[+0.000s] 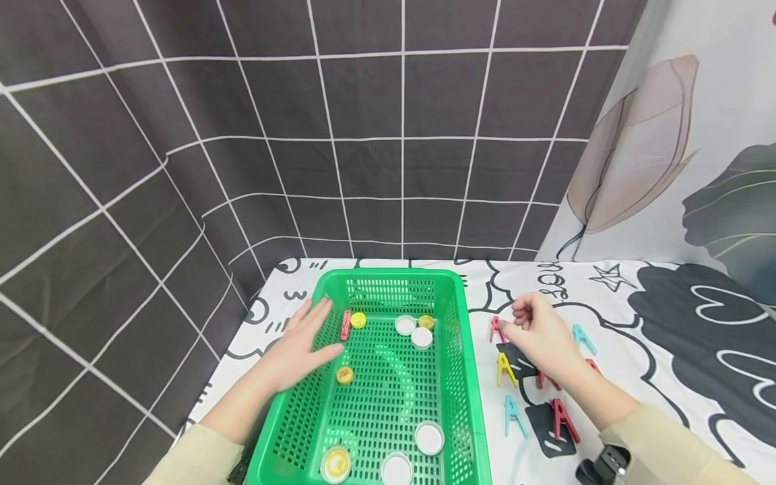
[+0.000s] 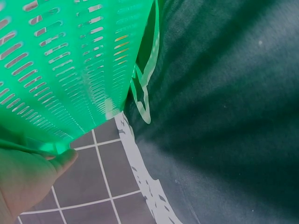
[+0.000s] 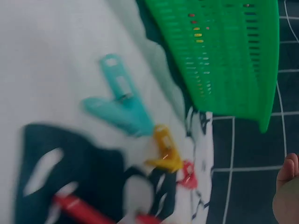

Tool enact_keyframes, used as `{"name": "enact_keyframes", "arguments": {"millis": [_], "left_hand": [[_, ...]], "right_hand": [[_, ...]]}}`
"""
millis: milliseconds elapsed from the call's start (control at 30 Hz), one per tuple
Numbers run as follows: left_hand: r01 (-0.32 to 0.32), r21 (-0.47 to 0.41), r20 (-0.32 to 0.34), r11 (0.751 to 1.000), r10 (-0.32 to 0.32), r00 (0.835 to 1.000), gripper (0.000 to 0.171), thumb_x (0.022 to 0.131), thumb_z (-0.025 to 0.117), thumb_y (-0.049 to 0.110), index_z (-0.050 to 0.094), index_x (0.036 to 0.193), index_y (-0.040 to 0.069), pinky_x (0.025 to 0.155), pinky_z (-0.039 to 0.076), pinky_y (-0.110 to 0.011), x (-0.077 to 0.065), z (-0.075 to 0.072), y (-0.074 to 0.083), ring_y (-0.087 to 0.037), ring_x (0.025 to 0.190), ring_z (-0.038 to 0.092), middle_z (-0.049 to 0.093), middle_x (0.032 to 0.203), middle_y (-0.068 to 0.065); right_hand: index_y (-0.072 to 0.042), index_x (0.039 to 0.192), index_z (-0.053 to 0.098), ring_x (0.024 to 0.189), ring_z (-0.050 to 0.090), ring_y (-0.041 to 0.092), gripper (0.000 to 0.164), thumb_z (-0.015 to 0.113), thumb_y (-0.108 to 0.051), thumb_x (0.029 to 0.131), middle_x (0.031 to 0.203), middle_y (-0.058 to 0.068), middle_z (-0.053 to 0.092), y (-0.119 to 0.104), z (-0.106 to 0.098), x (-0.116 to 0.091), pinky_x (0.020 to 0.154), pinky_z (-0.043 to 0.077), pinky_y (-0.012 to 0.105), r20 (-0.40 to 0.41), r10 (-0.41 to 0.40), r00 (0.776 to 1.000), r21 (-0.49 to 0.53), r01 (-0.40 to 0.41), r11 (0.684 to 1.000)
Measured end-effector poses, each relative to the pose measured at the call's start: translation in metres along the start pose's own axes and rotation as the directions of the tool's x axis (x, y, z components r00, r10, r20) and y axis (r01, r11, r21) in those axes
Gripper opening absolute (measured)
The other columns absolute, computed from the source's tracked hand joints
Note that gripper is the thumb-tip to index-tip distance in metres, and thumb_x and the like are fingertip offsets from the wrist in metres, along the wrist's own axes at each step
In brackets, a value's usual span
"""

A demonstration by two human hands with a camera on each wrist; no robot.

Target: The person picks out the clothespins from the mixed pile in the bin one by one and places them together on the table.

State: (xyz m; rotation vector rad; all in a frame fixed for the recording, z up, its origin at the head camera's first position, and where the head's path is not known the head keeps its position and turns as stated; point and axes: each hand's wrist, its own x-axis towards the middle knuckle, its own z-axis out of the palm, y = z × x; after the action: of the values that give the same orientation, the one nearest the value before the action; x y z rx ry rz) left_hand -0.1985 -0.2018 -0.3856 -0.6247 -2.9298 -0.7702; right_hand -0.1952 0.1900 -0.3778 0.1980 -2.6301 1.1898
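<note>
My left hand (image 1: 300,350) lies on the left rim of a green plastic basket (image 1: 475,404), fingers spread and straight. Over the cloth right of the basket is my right hand (image 1: 541,337), its fingers loosely bent and nothing visible in them. The thumb is close to a pink clothespin (image 1: 495,329) on the cloth. Nearer me stand a yellow clothespin (image 1: 504,367), a light-blue clothespin (image 1: 512,414) and a red clothespin (image 1: 562,417). Another light-blue clothespin (image 1: 583,339) lies beyond the right wrist. More red ones are partly hidden by the forearm. Inside the basket, a red clothespin (image 1: 345,325) leans by the left wall.
Several round lids lie on the basket floor, among them a white lid (image 1: 429,438), a yellow lid (image 1: 358,320) and an orange-yellow lid (image 1: 344,375). A black-and-white patterned cloth (image 1: 612,323) covers the table. Behind hangs a dark grid-patterned curtain (image 1: 370,168).
</note>
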Motion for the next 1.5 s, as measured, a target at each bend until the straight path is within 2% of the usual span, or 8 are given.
{"name": "enact_keyframes", "arguments": {"millis": [267, 433, 700, 1033, 1300, 1500], "left_hand": [[-0.016, 0.006, -0.002, 1.000, 0.016, 1.000, 0.083, 0.089, 0.052, 0.055, 0.021, 0.149, 0.006, 0.104, 0.017, -0.065, 0.001, 0.001, 0.000, -0.035, 0.141, 0.004, 0.018, 0.155, -0.009], [-0.010, 0.002, 0.000, 1.000, 0.010, 1.000, 0.083, 0.089, 0.052, 0.054, 0.021, 0.149, 0.006, 0.104, 0.017, -0.064, 0.001, 0.000, 0.001, -0.033, 0.142, 0.002, 0.018, 0.155, -0.009], [-0.013, 0.003, -0.001, 1.000, 0.013, 1.000, 0.083, 0.089, 0.053, 0.054, 0.021, 0.149, 0.006, 0.105, 0.017, -0.064, 0.000, -0.001, 0.002, -0.032, 0.142, 0.001, 0.018, 0.155, -0.010], [-0.020, 0.008, -0.002, 1.000, 0.020, 1.000, 0.083, 0.089, 0.052, 0.055, 0.021, 0.149, 0.006, 0.104, 0.017, -0.065, 0.001, 0.000, 0.001, -0.032, 0.142, 0.001, 0.017, 0.155, -0.009], [-0.010, 0.003, -0.002, 1.000, 0.010, 1.000, 0.084, 0.089, 0.053, 0.054, 0.021, 0.149, 0.006, 0.104, 0.017, -0.065, 0.000, -0.002, 0.001, -0.033, 0.142, 0.001, 0.018, 0.155, -0.010], [-0.015, -0.007, -0.003, 1.000, 0.015, 1.000, 0.083, 0.089, 0.053, 0.053, 0.021, 0.149, 0.005, 0.103, 0.017, -0.065, -0.001, -0.002, 0.002, -0.034, 0.141, 0.002, 0.018, 0.154, -0.012]], "right_hand": [[0.004, 0.105, 0.046, 0.077, 0.050, 0.020, 0.034, 0.065, -0.012, 0.082, 0.091, 0.013, 0.052, -0.022, 0.014, 0.020, 0.063, 0.046, 0.026, 0.070, -0.042, 0.997, 0.064, 0.037, 0.997], [0.004, 0.105, 0.045, 0.077, 0.047, 0.021, 0.034, 0.065, -0.009, 0.082, 0.091, 0.013, 0.049, -0.033, 0.021, 0.029, 0.064, 0.046, 0.027, 0.097, -0.065, 0.993, 0.103, 0.055, 0.993], [0.004, 0.106, 0.047, 0.082, 0.050, 0.023, 0.036, 0.067, -0.013, 0.080, 0.092, 0.013, 0.053, -0.060, 0.034, 0.046, 0.075, 0.045, 0.035, 0.100, -0.130, 0.986, 0.096, 0.121, 0.988], [0.000, 0.104, 0.048, 0.087, 0.052, 0.022, 0.033, 0.064, -0.013, 0.078, 0.097, 0.009, 0.052, -0.094, 0.046, 0.067, 0.080, 0.045, 0.034, 0.103, -0.140, 0.985, 0.146, 0.124, 0.981], [-0.002, 0.105, 0.050, 0.089, 0.053, 0.022, 0.032, 0.061, -0.014, 0.078, 0.098, 0.009, 0.053, -0.107, 0.052, 0.079, 0.081, 0.045, 0.034, 0.090, -0.108, 0.990, 0.148, 0.094, 0.985], [-0.001, 0.106, 0.050, 0.090, 0.054, 0.023, 0.034, 0.061, -0.015, 0.077, 0.099, 0.010, 0.053, -0.113, 0.064, 0.083, 0.082, 0.046, 0.034, 0.096, -0.107, 0.990, 0.165, 0.090, 0.982]]}}
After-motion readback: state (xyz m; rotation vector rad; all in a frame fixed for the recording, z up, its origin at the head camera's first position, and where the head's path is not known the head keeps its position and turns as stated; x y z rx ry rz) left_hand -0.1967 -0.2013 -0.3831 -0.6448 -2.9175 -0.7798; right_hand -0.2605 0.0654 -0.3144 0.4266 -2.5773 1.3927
